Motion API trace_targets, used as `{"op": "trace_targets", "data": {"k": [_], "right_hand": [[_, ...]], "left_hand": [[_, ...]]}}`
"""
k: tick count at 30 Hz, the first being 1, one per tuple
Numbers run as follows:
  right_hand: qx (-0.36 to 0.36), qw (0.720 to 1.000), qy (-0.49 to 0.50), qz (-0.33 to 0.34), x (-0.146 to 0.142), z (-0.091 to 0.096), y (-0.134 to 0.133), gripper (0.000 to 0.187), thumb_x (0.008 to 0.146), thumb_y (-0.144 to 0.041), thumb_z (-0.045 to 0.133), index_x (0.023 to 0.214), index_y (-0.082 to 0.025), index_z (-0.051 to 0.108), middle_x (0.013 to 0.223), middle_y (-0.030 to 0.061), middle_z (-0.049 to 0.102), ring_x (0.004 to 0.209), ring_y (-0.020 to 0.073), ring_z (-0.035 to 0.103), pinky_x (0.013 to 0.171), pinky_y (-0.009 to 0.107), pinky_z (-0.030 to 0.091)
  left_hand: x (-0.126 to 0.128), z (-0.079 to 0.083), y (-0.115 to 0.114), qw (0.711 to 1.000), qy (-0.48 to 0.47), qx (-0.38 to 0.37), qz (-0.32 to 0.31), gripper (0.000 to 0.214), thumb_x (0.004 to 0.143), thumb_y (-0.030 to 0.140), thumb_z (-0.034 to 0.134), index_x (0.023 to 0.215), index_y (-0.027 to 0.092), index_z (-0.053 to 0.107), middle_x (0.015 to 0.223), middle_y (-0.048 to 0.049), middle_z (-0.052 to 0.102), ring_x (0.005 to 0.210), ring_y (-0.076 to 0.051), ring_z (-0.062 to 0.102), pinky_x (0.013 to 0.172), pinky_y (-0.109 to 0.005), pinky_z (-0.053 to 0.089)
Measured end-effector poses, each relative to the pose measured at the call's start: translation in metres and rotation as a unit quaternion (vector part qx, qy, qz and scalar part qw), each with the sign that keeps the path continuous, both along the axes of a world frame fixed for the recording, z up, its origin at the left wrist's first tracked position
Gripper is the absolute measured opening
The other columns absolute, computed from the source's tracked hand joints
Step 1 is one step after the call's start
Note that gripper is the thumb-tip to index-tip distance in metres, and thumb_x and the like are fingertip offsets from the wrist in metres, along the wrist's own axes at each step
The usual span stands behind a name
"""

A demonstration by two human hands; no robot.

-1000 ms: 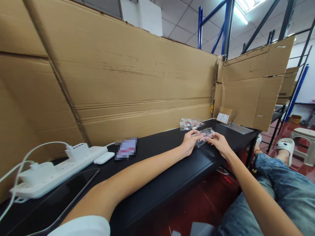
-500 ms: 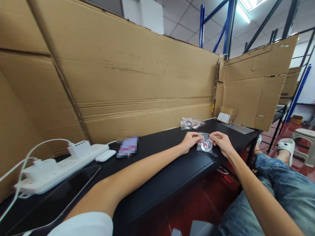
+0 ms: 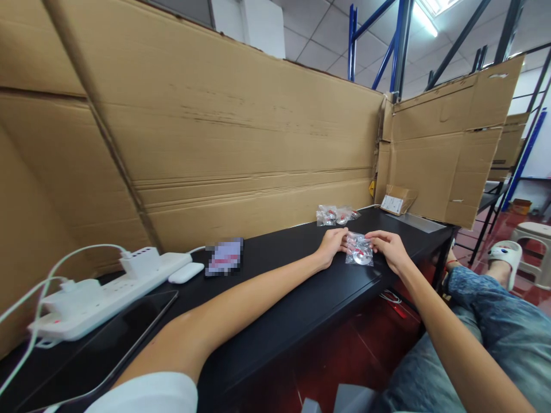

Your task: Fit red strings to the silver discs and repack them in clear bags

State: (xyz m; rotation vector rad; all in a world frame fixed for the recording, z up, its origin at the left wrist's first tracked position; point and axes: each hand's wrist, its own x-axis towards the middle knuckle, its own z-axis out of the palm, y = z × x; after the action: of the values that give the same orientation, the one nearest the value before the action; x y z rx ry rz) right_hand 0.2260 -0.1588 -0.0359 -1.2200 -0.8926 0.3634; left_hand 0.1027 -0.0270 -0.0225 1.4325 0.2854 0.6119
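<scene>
A small clear plastic bag [image 3: 360, 256] with a round, shiny metal piece and a bit of red inside rests at the front part of the black table. My left hand [image 3: 332, 248] pinches its upper left edge, thumb and fingers together. On the other side, my right hand [image 3: 388, 248] has its fingertips closed on the bag's upper right edge. Both sets of fingertips partly cover the bag's top. Behind my hands, against the cardboard wall, lie several similar clear bags [image 3: 337, 215] with shiny round pieces.
On the left are a white power strip [image 3: 107, 295] with plugs and cables, a dark tablet [image 3: 103, 350], a white case [image 3: 186, 273] and a blurred-out phone [image 3: 224, 257]. A brown package [image 3: 396, 201] stands at the far right corner. Cardboard walls [image 3: 258, 126] enclose the table [image 3: 275, 321].
The bag's top has been drawn together or folded slightly, and my left fingers have shifted up along its edge. My right hand has barely moved.
</scene>
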Motion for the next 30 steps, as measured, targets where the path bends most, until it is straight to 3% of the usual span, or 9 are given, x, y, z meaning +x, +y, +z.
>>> {"op": "trace_targets", "data": {"k": [2, 7, 9, 14, 21, 30], "right_hand": [[-0.002, 1.000, 0.002, 0.000, -0.001, 0.001, 0.000, 0.021, 0.064, -0.035, 0.073, 0.068, -0.015, 0.072, 0.069, 0.0059, 0.066, 0.057, 0.0129, 0.051, 0.049, 0.025, 0.037], [0.002, 1.000, 0.003, -0.010, 0.001, -0.004, 0.004, 0.036, 0.058, -0.041, 0.082, 0.078, -0.017, 0.064, 0.058, -0.0003, 0.060, 0.052, 0.0123, 0.050, 0.048, 0.024, 0.036], [-0.026, 0.999, -0.019, -0.008, 0.004, -0.007, 0.006, 0.040, 0.056, -0.040, 0.084, 0.082, -0.017, 0.064, 0.056, -0.0020, 0.059, 0.051, 0.0120, 0.050, 0.049, 0.024, 0.037], [-0.077, 0.991, -0.106, 0.021, 0.006, -0.010, 0.007, 0.029, 0.063, -0.039, 0.078, 0.073, -0.014, 0.067, 0.066, 0.0024, 0.065, 0.060, 0.0141, 0.056, 0.057, 0.025, 0.042], [-0.081, 0.992, -0.094, 0.037, 0.002, -0.006, 0.004, 0.027, 0.066, -0.040, 0.074, 0.074, -0.015, 0.069, 0.065, 0.0033, 0.066, 0.059, 0.0146, 0.056, 0.054, 0.025, 0.040], [-0.088, 0.989, -0.111, 0.034, 0.002, -0.006, 0.004, 0.031, 0.069, -0.045, 0.073, 0.075, -0.014, 0.071, 0.067, 0.0050, 0.068, 0.060, 0.0158, 0.059, 0.057, 0.026, 0.042]], "left_hand": [[0.000, -0.002, 0.001, 1.000, -0.006, 0.016, 0.005, 0.027, 0.089, 0.033, 0.057, 0.075, 0.010, 0.063, 0.064, -0.0044, 0.062, 0.053, -0.013, 0.061, 0.050, -0.025, 0.052], [-0.001, -0.006, 0.001, 0.996, -0.019, 0.091, 0.000, 0.013, 0.073, 0.019, 0.074, 0.074, 0.010, 0.065, 0.062, -0.0019, 0.063, 0.055, -0.010, 0.059, 0.054, -0.022, 0.051], [-0.001, -0.006, 0.001, 0.995, -0.023, 0.098, -0.009, 0.012, 0.073, 0.020, 0.073, 0.074, 0.011, 0.066, 0.062, -0.0015, 0.063, 0.053, -0.010, 0.058, 0.053, -0.022, 0.049], [0.002, -0.008, 0.003, 0.994, -0.009, 0.107, -0.002, 0.013, 0.072, 0.023, 0.072, 0.075, 0.011, 0.067, 0.062, -0.0017, 0.064, 0.053, -0.011, 0.056, 0.051, -0.022, 0.046], [0.004, -0.013, 0.007, 0.986, -0.013, 0.164, -0.032, 0.020, 0.071, 0.031, 0.073, 0.074, 0.011, 0.069, 0.058, -0.0021, 0.063, 0.050, -0.010, 0.052, 0.052, -0.023, 0.041], [0.005, -0.016, 0.008, 0.981, -0.011, 0.195, -0.007, 0.020, 0.072, 0.031, 0.070, 0.075, 0.012, 0.070, 0.059, -0.0014, 0.061, 0.050, -0.010, 0.049, 0.048, -0.022, 0.036]]}}
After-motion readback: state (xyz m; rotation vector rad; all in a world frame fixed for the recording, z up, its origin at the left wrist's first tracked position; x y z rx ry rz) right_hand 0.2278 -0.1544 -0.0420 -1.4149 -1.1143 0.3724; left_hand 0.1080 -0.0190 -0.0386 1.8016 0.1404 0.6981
